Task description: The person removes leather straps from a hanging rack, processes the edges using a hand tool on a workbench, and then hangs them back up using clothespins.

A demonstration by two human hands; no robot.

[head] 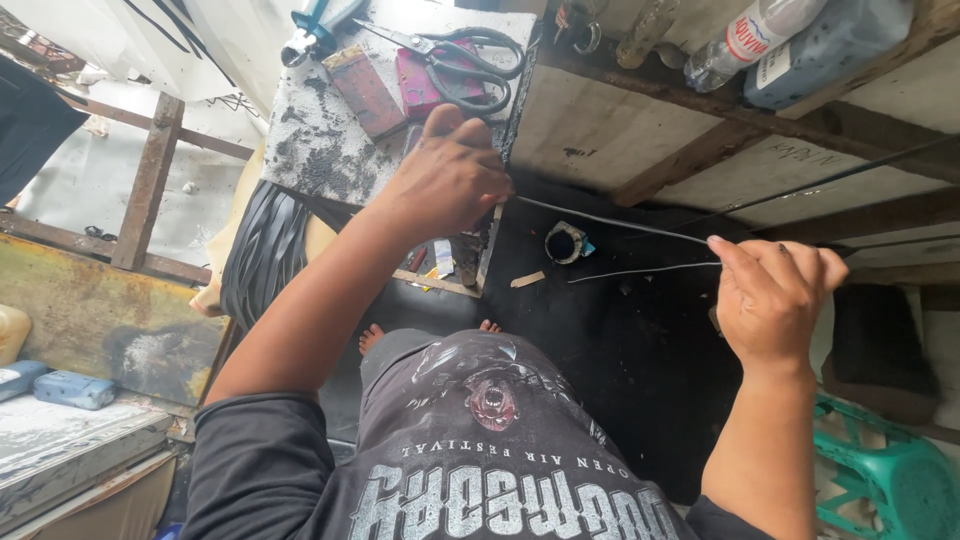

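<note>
A thin grey wire (610, 222) stretches between my two hands, and a second strand (640, 270) trails just below it. My left hand (445, 180) is closed around the wire's left end, beside the edge of a worn grey work block (320, 140). The wire's right end is pinched between the fingers of my right hand (775, 295), which is held out to the right at chest height. On the block lie black-handled scissors (455, 60), a red flat piece (420, 85) and a brown flat piece (365, 90). My bare toes show below.
A small dark roll of tape (563, 242) lies on the black floor. A shelf at top right holds a plastic bottle (745, 40) and a dark container (830, 45). A green plastic stool (890, 480) stands at lower right; a blue-handled tool (315, 30) rests at the top.
</note>
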